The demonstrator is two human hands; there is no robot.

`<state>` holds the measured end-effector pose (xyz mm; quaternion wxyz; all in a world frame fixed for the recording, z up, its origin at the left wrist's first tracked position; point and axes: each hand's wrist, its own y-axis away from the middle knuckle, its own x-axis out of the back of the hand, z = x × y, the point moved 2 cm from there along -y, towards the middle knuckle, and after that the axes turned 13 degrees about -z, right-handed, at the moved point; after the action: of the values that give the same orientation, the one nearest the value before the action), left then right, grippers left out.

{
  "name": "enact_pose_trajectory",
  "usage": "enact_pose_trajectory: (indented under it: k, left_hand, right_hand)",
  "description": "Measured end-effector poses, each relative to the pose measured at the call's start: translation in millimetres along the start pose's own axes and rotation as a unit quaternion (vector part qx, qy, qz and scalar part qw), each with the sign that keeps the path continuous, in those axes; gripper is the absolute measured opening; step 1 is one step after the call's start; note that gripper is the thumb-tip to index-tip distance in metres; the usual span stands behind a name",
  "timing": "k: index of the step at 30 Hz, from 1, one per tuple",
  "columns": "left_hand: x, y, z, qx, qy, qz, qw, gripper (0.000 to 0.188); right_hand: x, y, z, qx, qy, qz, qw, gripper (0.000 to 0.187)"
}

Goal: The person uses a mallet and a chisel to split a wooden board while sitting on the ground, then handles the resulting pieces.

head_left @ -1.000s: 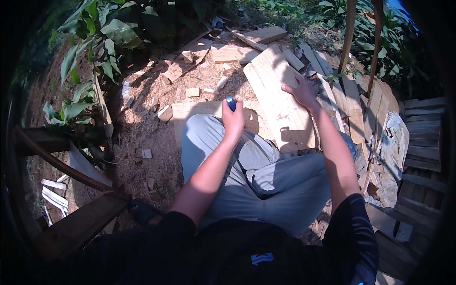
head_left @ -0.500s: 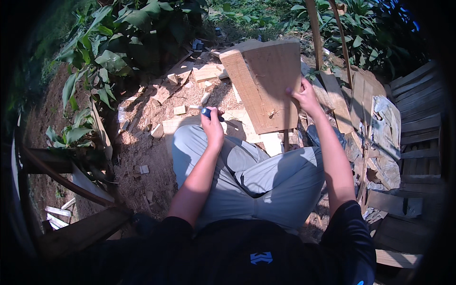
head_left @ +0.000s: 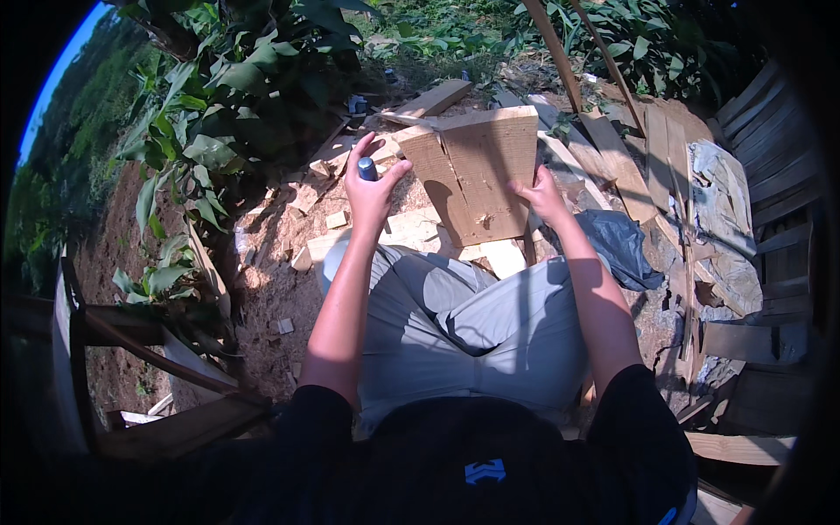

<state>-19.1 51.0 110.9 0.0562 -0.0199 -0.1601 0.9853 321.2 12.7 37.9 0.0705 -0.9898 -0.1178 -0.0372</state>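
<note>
left hand (head_left: 371,203): thumb and forefinger spread, blue handle (head_left: 368,169) probably held by hidden fingers | right hand (head_left: 546,198): clamped on wooden block (head_left: 486,162), right edge | block tilted up beyond legs (head_left: 472,324) | risk: one-sided grip lets block twist; loose hold drops handle

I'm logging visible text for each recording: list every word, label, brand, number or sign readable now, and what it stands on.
No readable words or numbers.
Black shirt: blue emblem, a shape without legible lettering.
Small blue mark near the lower picture edge: too small to read.
Wooden board in the right hand: no lettering visible.
</note>
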Motion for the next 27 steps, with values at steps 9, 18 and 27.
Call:
enact_pose_trajectory:
  k: [9,18,27]
  left_hand:
    - [-47.5,-4.6,21.9,0.071,-0.067,-0.206,0.974,0.047]
    - [-76.3,-5.5,38.0,0.066,-0.054,-0.194,0.977,0.037]
    - [-53.7,-3.1,30.8,0.065,-0.037,-0.114,0.991,0.03]
  right_hand:
    - [37.9,18.8,-30.0,-0.031,0.022,0.033,0.999,0.062]
    - [34.6,-0.6,-89.6,0.128,-0.009,0.141,0.982,0.046]
    - [-0.9,-25.8,-104.3,0.079,0.019,0.139,0.987,0.054]
